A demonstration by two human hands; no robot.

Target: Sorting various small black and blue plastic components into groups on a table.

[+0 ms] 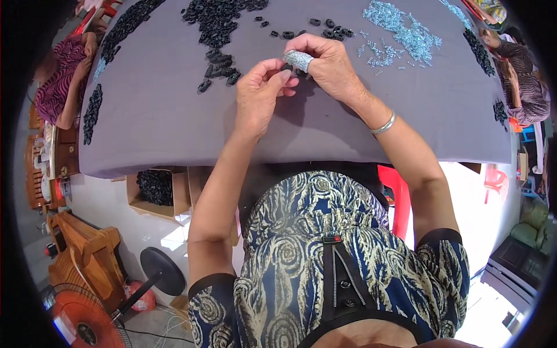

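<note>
Above the near half of the cloth-covered table, my two hands meet. Between the thumb and fingers of my left hand (258,93) is a small black plastic piece (287,68), mostly hidden by the fingertips. My right hand (332,66) is closed in a pinch right against it, its thumb wrapped in silvery-grey tape (299,60); what its fingertips hold is hidden. Loose black oval plastic pieces (331,26) lie just beyond my hands. A larger heap of black pieces (214,23) spreads to the far left. Small shiny metal springs (400,32) are piled at the far right.
A grey cloth (156,116) covers the table. People sit at the left (64,87) and right (522,75) edges. Below stand a cardboard box (152,210) of black pieces, an orange fan (87,319) and a red plastic chair (400,197).
</note>
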